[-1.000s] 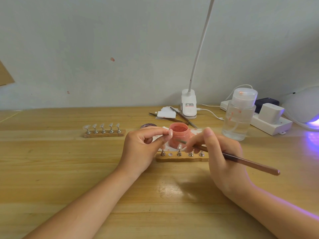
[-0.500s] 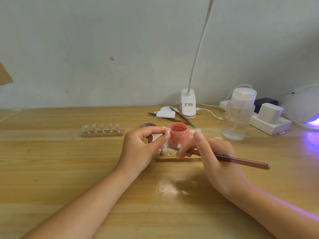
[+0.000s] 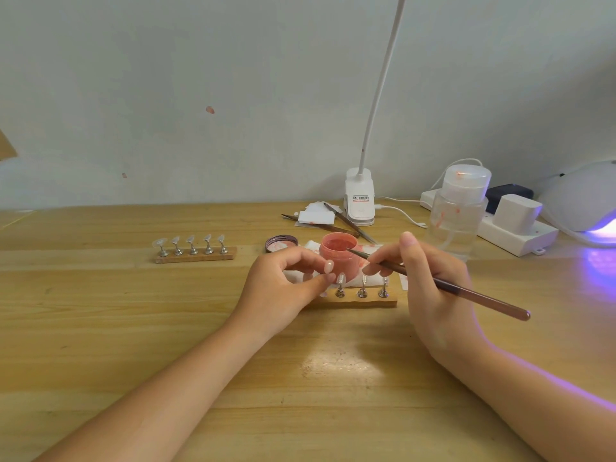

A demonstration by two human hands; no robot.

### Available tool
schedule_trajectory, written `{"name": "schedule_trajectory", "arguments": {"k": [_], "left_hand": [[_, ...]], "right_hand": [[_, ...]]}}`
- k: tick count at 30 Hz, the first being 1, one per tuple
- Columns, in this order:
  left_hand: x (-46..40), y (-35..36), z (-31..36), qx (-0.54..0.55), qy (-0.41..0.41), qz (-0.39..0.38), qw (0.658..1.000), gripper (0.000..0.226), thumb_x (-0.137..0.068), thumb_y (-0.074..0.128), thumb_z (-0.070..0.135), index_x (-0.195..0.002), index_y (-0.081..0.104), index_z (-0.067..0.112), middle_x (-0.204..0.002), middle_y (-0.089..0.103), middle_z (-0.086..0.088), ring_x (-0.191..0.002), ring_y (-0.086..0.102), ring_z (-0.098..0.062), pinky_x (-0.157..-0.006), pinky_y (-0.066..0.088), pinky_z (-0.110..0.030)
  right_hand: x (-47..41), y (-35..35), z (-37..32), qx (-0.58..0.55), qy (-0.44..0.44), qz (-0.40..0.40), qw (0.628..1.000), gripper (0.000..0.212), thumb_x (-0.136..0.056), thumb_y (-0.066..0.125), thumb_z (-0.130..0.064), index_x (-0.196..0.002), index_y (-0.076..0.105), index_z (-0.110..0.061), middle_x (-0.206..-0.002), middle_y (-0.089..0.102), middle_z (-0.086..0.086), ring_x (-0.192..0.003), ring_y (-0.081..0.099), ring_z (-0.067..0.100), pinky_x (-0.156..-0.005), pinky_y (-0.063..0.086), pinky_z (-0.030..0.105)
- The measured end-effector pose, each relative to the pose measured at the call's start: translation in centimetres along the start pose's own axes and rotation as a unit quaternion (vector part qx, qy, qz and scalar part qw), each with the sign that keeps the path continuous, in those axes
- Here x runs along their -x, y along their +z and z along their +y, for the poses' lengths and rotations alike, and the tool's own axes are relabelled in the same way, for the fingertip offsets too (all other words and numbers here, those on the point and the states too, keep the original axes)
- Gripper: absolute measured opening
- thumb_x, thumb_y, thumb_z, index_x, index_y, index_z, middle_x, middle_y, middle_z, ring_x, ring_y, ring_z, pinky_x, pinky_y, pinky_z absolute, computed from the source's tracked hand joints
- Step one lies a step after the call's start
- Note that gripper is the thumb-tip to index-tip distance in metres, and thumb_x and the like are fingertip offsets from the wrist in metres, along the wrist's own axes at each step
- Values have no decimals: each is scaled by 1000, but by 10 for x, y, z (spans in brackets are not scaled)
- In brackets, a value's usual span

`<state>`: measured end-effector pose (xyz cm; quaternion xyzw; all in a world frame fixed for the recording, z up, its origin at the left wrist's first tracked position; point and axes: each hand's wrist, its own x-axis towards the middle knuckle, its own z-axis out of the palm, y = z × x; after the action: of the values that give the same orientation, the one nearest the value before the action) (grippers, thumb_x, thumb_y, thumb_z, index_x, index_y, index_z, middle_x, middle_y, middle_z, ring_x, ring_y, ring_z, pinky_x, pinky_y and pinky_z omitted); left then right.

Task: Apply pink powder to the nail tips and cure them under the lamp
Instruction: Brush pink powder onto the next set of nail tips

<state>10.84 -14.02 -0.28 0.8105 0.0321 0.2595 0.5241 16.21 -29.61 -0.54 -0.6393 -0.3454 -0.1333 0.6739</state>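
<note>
An open jar of pink powder [image 3: 337, 252] stands on a white wipe behind a wooden stand [image 3: 361, 301] that carries three nail tips on metal pegs. My left hand [image 3: 283, 285] pinches one nail tip [image 3: 328, 266] between thumb and forefinger, just left of the jar. My right hand [image 3: 430, 278] grips a thin brown brush [image 3: 446, 285]; its fine point lies at the jar's front rim. A second wooden stand [image 3: 195, 254] with several clear tips sits further left. At the far right edge the white curing lamp [image 3: 583, 201] glows violet.
The jar's lid [image 3: 281, 243] lies left of the jar. A clear pump bottle [image 3: 458, 215], a white power strip [image 3: 513, 233] with plugs, a clip lamp's base [image 3: 359, 203], white pads and spare brushes [image 3: 340, 221] stand behind.
My right hand drew back to the right and raised the brush point from the stand up to the jar's rim, uncovering the tips on the stand. My left hand stayed put with its tip.
</note>
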Motion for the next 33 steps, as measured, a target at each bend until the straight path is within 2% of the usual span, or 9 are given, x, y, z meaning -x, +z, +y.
{"name": "schedule_trajectory", "arguments": {"k": [2, 5, 9, 13, 17, 20, 25, 29, 33], "left_hand": [[0, 1, 0, 2, -14, -19, 1000, 14, -71, 75, 10, -66, 66, 19, -64, 60, 1, -59, 51, -9, -60, 40, -15], [0, 0, 0, 1, -22, -28, 999, 18, -71, 76, 9, -62, 64, 19, -65, 55, -5, -59, 42, -12, -55, 34, -13], [0, 0, -1, -6, -32, -40, 999, 16, -72, 75, 10, -62, 64, 17, -50, 45, 15, -53, 40, -6, -52, 32, -7], [-1, 0, -3, -8, -33, -59, 998, 17, -71, 75, 5, -63, 64, 15, -46, 43, 17, -47, 41, 2, -50, 32, -5], [-2, 1, -4, -10, -23, -52, 998, 19, -70, 75, 5, -70, 63, 19, -54, 49, 12, -61, 49, -7, -57, 39, -9], [-2, 1, -6, -16, -27, -43, 999, 24, -70, 76, 8, -81, 61, 23, -52, 56, 17, -67, 53, -10, -64, 41, -11], [-2, 1, -8, -20, -18, -43, 999, 25, -69, 76, 9, -81, 60, 23, -57, 60, 17, -65, 47, -9, -64, 40, -12], [-3, 0, -9, -11, -15, -52, 998, 28, -66, 79, 8, -83, 59, 19, -57, 58, 18, -63, 46, -7, -61, 39, -8], [-5, -8, -9, -30, -19, -88, 995, 38, -62, 82, 12, -90, 57, 17, -64, 54, 13, -67, 53, -3, -67, 41, -6]], "right_hand": [[0, 0, -1, -2, -3, -2, 1000, 40, -93, 35, -21, -68, 66, -13, -64, 66, -1, -67, 61, 0, -65, 43, 9], [-1, 0, -1, -1, 2, -1, 1000, 40, -93, 35, -22, -68, 66, -16, -64, 67, -2, -67, 61, 2, -66, 43, 10], [-1, 0, 0, 3, 4, 1, 1000, 40, -92, 35, -23, -68, 66, -15, -66, 67, -1, -67, 60, 3, -65, 43, 11], [-1, 0, 0, 9, 3, 4, 1000, 39, -92, 36, -24, -67, 65, -19, -66, 67, -1, -66, 61, 5, -65, 45, 13], [-1, 0, 0, 14, -2, 4, 1000, 38, -92, 37, -23, -67, 65, -19, -64, 66, 0, -66, 60, 4, -65, 45, 14], [-1, 0, 0, 18, -3, 4, 1000, 37, -92, 37, -23, -67, 65, -20, -66, 66, 1, -66, 60, 5, -66, 46, 16], [-1, 0, 0, 31, -3, -4, 1000, 37, -92, 37, -24, -67, 64, -19, -70, 67, -1, -67, 61, 5, -67, 47, 18], [-1, -1, 1, 56, -12, -15, 998, 37, -93, 40, -27, -69, 65, -15, -72, 67, -3, -71, 62, 7, -68, 49, 24], [-2, -1, -1, 68, -27, -37, 997, 35, -93, 40, -21, -68, 64, -16, -71, 67, -13, -72, 62, 2, -68, 46, 16]]}}
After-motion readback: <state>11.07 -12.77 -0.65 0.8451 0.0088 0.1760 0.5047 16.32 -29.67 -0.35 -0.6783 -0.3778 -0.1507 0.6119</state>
